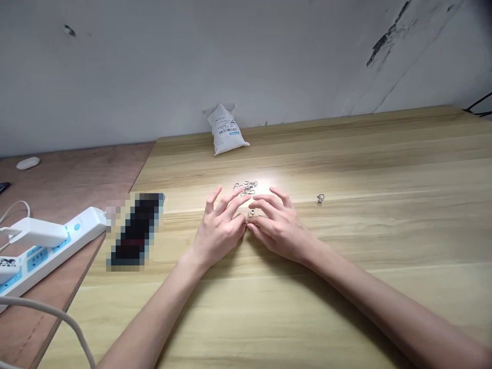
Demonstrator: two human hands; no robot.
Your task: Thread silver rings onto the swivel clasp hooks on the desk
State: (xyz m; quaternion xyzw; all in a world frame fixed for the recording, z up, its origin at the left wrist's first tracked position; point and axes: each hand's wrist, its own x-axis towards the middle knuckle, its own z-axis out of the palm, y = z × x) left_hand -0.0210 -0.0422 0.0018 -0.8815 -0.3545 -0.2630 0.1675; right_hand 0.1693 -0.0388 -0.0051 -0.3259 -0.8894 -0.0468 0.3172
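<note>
My left hand (218, 225) and my right hand (277, 223) rest close together on the light wooden table (346, 246), thumbs and forefingers meeting in a pinch around a small metal clasp (251, 213). The other fingers are spread. Just beyond my fingertips lies a small pile of metal rings and clasps (246, 187). A single metal clasp (320, 199) lies apart to the right of my right hand.
A white pouch with a barcode label (226, 128) stands against the wall at the back. A blurred dark object (135, 230) lies left of my hands. A white power strip (42, 246) with plugs and cables sits on the brown table at left.
</note>
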